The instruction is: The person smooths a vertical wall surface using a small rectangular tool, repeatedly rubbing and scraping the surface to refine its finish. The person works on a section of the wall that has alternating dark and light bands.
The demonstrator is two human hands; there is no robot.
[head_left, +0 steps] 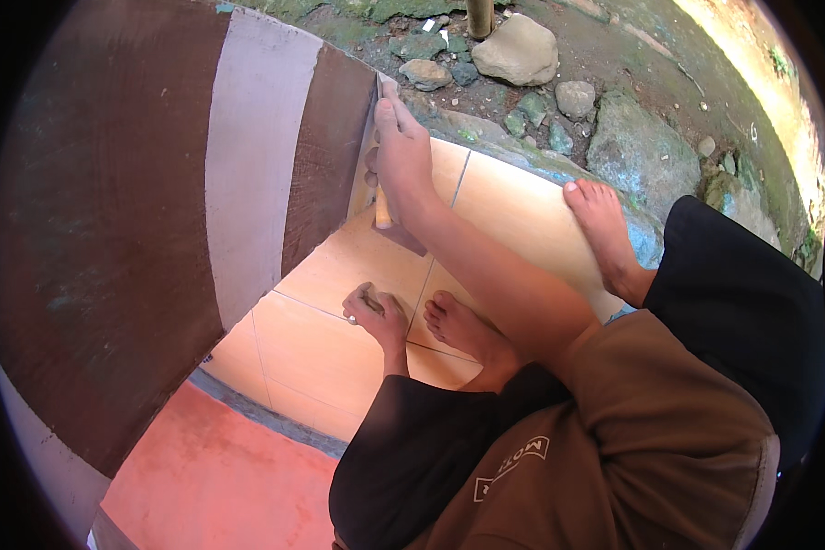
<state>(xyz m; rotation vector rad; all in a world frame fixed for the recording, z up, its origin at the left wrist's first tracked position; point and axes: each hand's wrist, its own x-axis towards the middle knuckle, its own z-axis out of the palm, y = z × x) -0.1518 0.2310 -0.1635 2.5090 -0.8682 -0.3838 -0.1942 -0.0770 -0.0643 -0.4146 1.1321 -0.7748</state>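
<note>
My right hand reaches up to the painted wall's vertical edge, its fingertips at a thin grey sliver; what it grips is unclear. Just below it is a trowel with a pale wooden handle and a dark flat blade over the tiled floor; whether my fingers touch the handle is hidden. My left hand is lower, near my bare left foot, its fingers curled around a dark grey substance that looks like mortar. The wall beside both hands has brown and pale vertical bands.
The tiled step borders a rough edge with rocks, dirt and mossy stones beyond. A pole stands at the top. A red painted floor lies lower left. My right foot is at the step's outer edge.
</note>
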